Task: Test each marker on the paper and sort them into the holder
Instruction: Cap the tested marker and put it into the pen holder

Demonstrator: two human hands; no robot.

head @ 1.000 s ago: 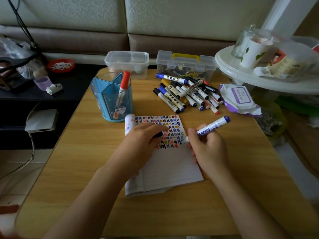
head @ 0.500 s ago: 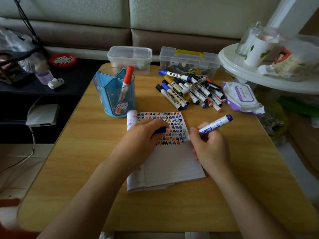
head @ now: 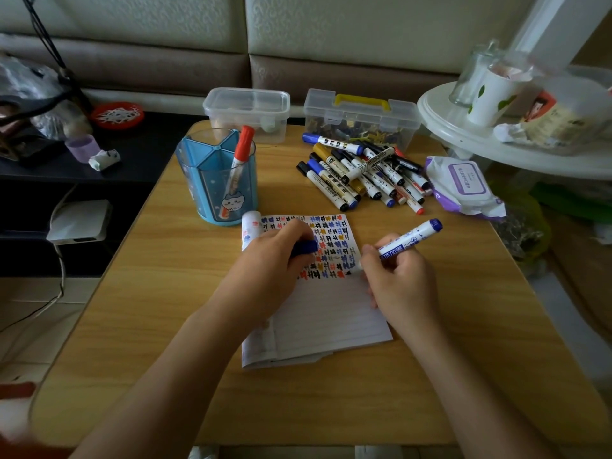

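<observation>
On the paper [head: 331, 313], little has shifted: right hand [head: 400, 279] still pinches the blue marker [head: 409, 238] tip-down at the last row, left hand [head: 268, 260] grips its cap [head: 303, 248], so the holder [head: 198, 193] waits.

Right hand [head: 402, 279] presses blue marker [head: 409, 239] onto paper [head: 331, 313]

Fresh dark mark [head: 347, 273] on paper [head: 331, 313]

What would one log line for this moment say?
step: testing blue marker on paper | right hand: grips marker | left hand: holds blue cap, rests on paper | holder: one red marker
</observation>
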